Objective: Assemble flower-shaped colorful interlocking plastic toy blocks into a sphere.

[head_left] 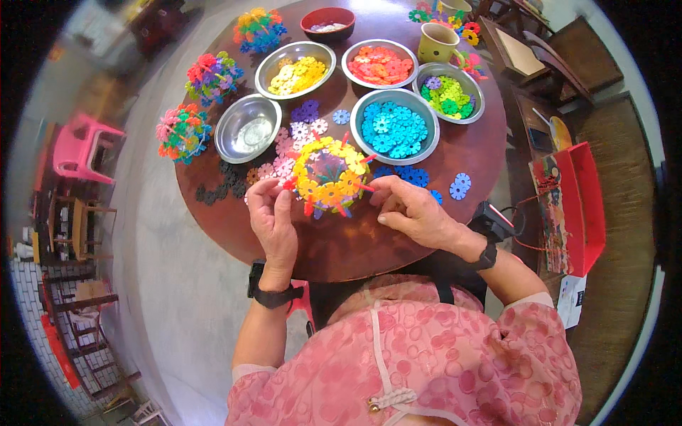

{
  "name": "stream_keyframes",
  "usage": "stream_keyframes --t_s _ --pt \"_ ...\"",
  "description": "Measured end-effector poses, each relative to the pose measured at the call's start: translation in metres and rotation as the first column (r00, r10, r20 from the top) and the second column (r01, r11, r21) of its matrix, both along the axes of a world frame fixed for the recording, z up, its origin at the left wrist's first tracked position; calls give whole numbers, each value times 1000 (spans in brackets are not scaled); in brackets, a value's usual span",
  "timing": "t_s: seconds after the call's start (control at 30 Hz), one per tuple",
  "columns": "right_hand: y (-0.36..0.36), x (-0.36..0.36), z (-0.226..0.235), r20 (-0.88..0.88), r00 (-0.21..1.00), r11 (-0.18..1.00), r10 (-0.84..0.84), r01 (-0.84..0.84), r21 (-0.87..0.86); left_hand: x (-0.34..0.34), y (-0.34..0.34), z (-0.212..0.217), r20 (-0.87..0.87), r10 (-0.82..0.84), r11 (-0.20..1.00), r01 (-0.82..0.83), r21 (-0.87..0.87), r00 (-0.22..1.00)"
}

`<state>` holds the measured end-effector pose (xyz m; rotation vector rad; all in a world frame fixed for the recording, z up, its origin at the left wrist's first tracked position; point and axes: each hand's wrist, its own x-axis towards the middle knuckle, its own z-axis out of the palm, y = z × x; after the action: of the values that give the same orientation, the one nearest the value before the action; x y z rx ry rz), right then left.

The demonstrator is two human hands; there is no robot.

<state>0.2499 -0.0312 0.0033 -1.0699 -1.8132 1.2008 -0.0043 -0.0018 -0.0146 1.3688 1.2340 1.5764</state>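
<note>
Between my hands is a hollow, ball-shaped build of interlocking plastic discs (pixel 331 190), with a yellow and orange ring around its open top and red discs sticking out at the sides. My left hand (pixel 274 226) has thumb and fingers closed on its left side, by a red disc. From the right, my right hand (pixel 418 214) has curled fingers at a red disc on the ball's edge; its fingertips are partly hidden. Loose pink and white discs (pixel 285 145) lie just behind the ball, and dark blue discs (pixel 410 175) lie beyond my right hand.
Metal bowls hold yellow (pixel 296 76), red (pixel 380 65), blue (pixel 395 129) and green discs (pixel 449 98). One metal bowl (pixel 249 129) looks empty. Finished multicoloured balls (pixel 185 133) line the round table's (pixel 312 265) left edge. A mug (pixel 437 44) and a red bowl (pixel 327 24) stand farther back.
</note>
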Motion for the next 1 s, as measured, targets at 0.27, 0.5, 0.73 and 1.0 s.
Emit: stream_keyframes --t_s 0.27,0.5,0.73,1.0 --pt "0 2 0 3 1000 1000 -9 9 -23 1 -8 7 -570 14 935 192 300 822" --pt "1 1 2 36 999 999 -18 19 -44 -2 -5 1 -620 69 943 151 295 782" --pt "1 0 7 35 998 994 53 -49 -101 -1 -3 0 -550 93 962 68 265 830" --pt "-4 1 8 102 985 990 142 -140 -33 -2 -2 -6 -492 67 985 20 170 868"
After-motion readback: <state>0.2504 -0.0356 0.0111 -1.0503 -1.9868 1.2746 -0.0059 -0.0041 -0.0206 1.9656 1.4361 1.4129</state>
